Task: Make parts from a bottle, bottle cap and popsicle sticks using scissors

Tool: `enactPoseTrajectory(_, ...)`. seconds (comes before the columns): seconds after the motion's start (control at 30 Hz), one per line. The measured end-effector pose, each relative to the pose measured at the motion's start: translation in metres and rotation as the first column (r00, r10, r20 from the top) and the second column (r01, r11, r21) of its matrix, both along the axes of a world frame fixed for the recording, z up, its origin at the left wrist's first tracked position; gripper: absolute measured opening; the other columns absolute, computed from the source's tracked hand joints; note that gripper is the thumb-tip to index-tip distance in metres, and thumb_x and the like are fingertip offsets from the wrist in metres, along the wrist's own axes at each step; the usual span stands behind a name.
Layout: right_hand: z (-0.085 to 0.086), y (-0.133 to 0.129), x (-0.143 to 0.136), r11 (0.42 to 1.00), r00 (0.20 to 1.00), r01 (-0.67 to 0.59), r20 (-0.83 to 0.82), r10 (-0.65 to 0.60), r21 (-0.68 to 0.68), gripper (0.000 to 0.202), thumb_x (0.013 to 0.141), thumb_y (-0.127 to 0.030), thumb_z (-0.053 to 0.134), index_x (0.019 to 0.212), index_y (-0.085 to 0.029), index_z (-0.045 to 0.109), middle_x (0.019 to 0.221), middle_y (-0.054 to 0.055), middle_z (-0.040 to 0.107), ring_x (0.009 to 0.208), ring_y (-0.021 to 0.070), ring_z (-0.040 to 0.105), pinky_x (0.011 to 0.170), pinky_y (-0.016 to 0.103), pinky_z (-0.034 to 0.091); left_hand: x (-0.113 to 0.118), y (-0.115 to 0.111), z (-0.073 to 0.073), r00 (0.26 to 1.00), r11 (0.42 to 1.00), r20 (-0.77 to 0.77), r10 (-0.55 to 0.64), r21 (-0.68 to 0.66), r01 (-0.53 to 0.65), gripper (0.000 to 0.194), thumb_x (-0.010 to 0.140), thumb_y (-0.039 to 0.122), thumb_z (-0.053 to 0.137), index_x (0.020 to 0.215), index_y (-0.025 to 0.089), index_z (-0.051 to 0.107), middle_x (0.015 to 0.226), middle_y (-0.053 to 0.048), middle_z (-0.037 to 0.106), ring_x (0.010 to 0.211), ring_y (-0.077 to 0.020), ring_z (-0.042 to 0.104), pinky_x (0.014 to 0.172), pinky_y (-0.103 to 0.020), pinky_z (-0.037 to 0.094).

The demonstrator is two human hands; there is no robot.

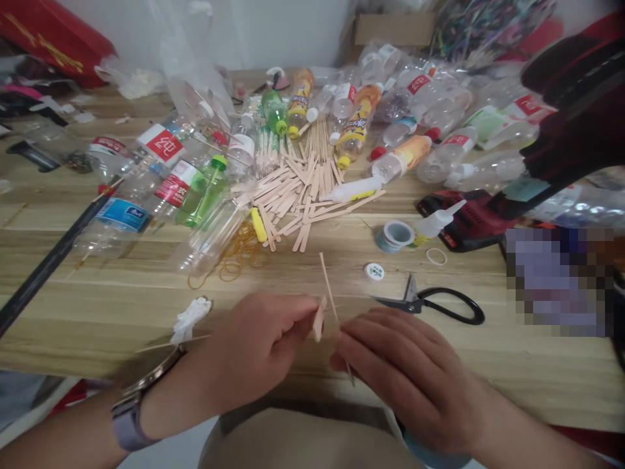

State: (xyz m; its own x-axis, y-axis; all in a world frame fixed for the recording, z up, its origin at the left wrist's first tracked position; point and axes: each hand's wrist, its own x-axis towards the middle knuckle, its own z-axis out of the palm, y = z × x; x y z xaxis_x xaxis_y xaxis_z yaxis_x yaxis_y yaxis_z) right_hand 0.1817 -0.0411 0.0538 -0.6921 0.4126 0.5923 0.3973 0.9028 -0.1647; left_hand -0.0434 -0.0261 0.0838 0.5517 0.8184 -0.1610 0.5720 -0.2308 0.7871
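Observation:
Near the table's front edge, my left hand is closed on a short piece of pale wood, seen nearly end-on between thumb and finger. Just to its right, my right hand pinches a thin wooden stick, which leans up and to the left, close beside the piece. Whether the two touch is hard to tell. Black scissors lie open beyond my right hand. A white cap and a spool sit farther back.
Flat wooden sticks are heaped at the centre back, among plastic bottles. Orange rubber bands lie left of centre. A red and black power tool stands at the right. A crumpled white glove is beside my left wrist.

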Motion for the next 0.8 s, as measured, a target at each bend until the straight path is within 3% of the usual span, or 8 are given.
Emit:
enactPoseTrajectory(0.13, 0.012, 0.02, 0.005, 0.995, 0.996, -0.001, 0.085, -0.008, 0.103, 0.022, 0.1, -0.01, 0.046, 0.118, -0.009, 0.059, 0.114, 0.01, 0.07, 0.108, 0.0227, 0.065, 0.093, 0.036, 0.055, 0.002, 0.0, 0.0, 0.996, 0.995, -0.047, -0.077, 0.058, 0.079, 0.021, 0.084, 0.006, 0.044, 0.079, 0.02, 0.058, 0.077, 0.001, 0.068, 0.07, -0.0144, 0.06, 0.063, -0.025, 0.038)
enactPoseTrajectory(0.3, 0.014, 0.025, 0.006, 0.988, 0.992, -0.03, 0.124, 0.011, 0.151, 0.027, 0.103, -0.008, 0.035, 0.114, -0.011, 0.059, 0.109, 0.009, 0.072, 0.098, 0.0191, 0.069, 0.088, 0.032, 0.056, 0.001, -0.005, -0.006, 0.981, 0.949, -0.156, -0.112, 0.276, 0.153, 0.021, 0.092, 0.011, 0.041, 0.084, 0.021, 0.058, 0.08, -0.001, 0.07, 0.07, -0.0167, 0.063, 0.061, -0.027, 0.038)
enactPoseTrajectory(0.5, 0.008, 0.02, -0.009, 0.967, 0.986, 0.123, -0.081, -0.144, -0.224, 0.024, 0.106, -0.018, 0.042, 0.096, -0.017, 0.063, 0.089, 0.003, 0.072, 0.078, 0.0095, 0.068, 0.07, 0.018, 0.052, 0.001, -0.008, -0.009, 0.962, 0.836, -0.263, -0.074, 0.509, 0.204, 0.025, 0.087, 0.004, 0.041, 0.09, 0.021, 0.06, 0.072, 0.002, 0.069, 0.059, -0.0165, 0.061, 0.052, -0.028, 0.031)
enactPoseTrajectory(0.57, 0.01, 0.018, -0.013, 0.885, 0.975, 0.136, -0.097, -0.199, -0.446, 0.024, 0.103, -0.019, 0.048, 0.084, -0.019, 0.064, 0.075, -0.001, 0.07, 0.064, 0.0084, 0.065, 0.057, 0.017, 0.048, 0.002, -0.008, -0.01, 0.948, 0.808, -0.31, -0.069, 0.54, 0.236, 0.027, 0.086, 0.004, 0.04, 0.089, 0.02, 0.061, 0.07, 0.0, 0.069, 0.057, -0.0176, 0.06, 0.051, -0.03, 0.03)
enactPoseTrajectory(0.67, 0.013, 0.016, -0.017, 0.632, 0.966, 0.075, -0.101, -0.238, -0.772, 0.025, 0.098, -0.018, 0.056, 0.074, -0.02, 0.061, 0.06, -0.007, 0.065, 0.049, 0.0073, 0.06, 0.044, 0.016, 0.04, 0.003, -0.008, -0.012, 0.936, 0.804, -0.345, -0.074, 0.535, 0.261, 0.027, 0.086, 0.004, 0.039, 0.086, 0.019, 0.063, 0.068, -0.001, 0.068, 0.055, -0.0185, 0.059, 0.05, -0.031, 0.028)
enactPoseTrajectory(0.7, 0.012, 0.015, -0.017, 0.597, 0.966, 0.067, -0.098, -0.24, -0.799, 0.025, 0.098, -0.018, 0.055, 0.073, -0.02, 0.06, 0.059, -0.007, 0.065, 0.049, 0.0075, 0.06, 0.044, 0.016, 0.04, 0.003, -0.008, -0.012, 0.939, 0.818, -0.335, -0.077, 0.517, 0.252, 0.027, 0.086, 0.005, 0.04, 0.087, 0.019, 0.063, 0.069, -0.002, 0.068, 0.056, -0.0186, 0.059, 0.051, -0.031, 0.027)
enactPoseTrajectory(0.73, 0.011, 0.014, -0.017, 0.627, 0.967, 0.083, -0.09, -0.239, -0.775, 0.026, 0.099, -0.018, 0.054, 0.073, -0.02, 0.059, 0.06, -0.006, 0.065, 0.05, 0.0082, 0.06, 0.044, 0.017, 0.04, 0.003, -0.007, -0.012, 0.947, 0.842, -0.31, -0.086, 0.486, 0.235, 0.027, 0.086, 0.005, 0.04, 0.087, 0.018, 0.063, 0.07, -0.002, 0.068, 0.057, -0.0183, 0.059, 0.052, -0.03, 0.028)
enactPoseTrajectory(0.8, 0.006, 0.012, -0.016, 0.804, 0.971, 0.149, -0.067, -0.228, -0.575, 0.027, 0.102, -0.02, 0.048, 0.077, -0.02, 0.059, 0.065, -0.003, 0.066, 0.056, 0.0104, 0.063, 0.049, 0.02, 0.043, 0.003, -0.007, -0.011, 0.972, 0.91, -0.211, -0.104, 0.374, 0.179, 0.024, 0.085, 0.006, 0.041, 0.085, 0.018, 0.062, 0.07, -0.001, 0.068, 0.06, -0.0168, 0.058, 0.054, -0.028, 0.031)
